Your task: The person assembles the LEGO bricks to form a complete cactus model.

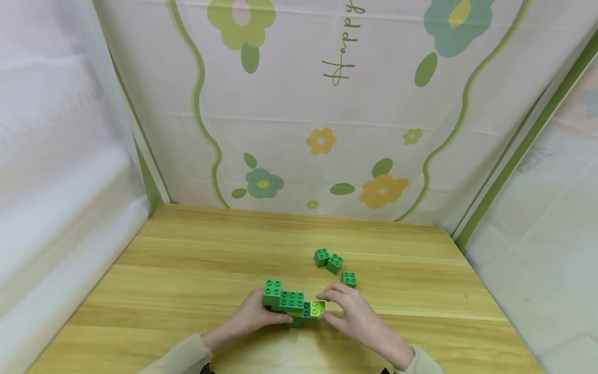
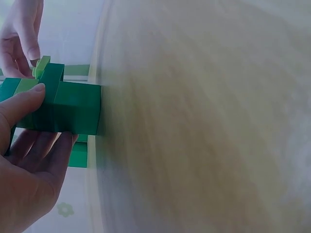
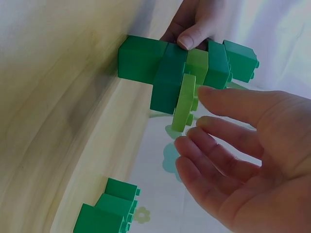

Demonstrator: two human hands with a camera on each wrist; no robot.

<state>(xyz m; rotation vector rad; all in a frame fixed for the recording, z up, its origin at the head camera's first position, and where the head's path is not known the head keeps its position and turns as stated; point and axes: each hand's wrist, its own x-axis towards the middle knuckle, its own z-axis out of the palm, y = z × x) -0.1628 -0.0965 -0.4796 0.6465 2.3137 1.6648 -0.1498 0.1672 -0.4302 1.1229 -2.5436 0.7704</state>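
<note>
A model of joined green toy building blocks stands over the table, stepped at its left end. My left hand grips it, thumb on the near side and fingers on the far side, as the left wrist view shows. On its right end, a thin lime-green block sits on a dark green block. My right hand is at that lime block, thumb and fingertips close around its edges. In the right wrist view the fingers are loosely bent and not closed on it; whether the thumb touches it is hard to tell.
Three loose green blocks lie on the wooden table beyond my right hand: two side by side and a single one nearer the hand. White floral cloth hangs behind the table and at both sides.
</note>
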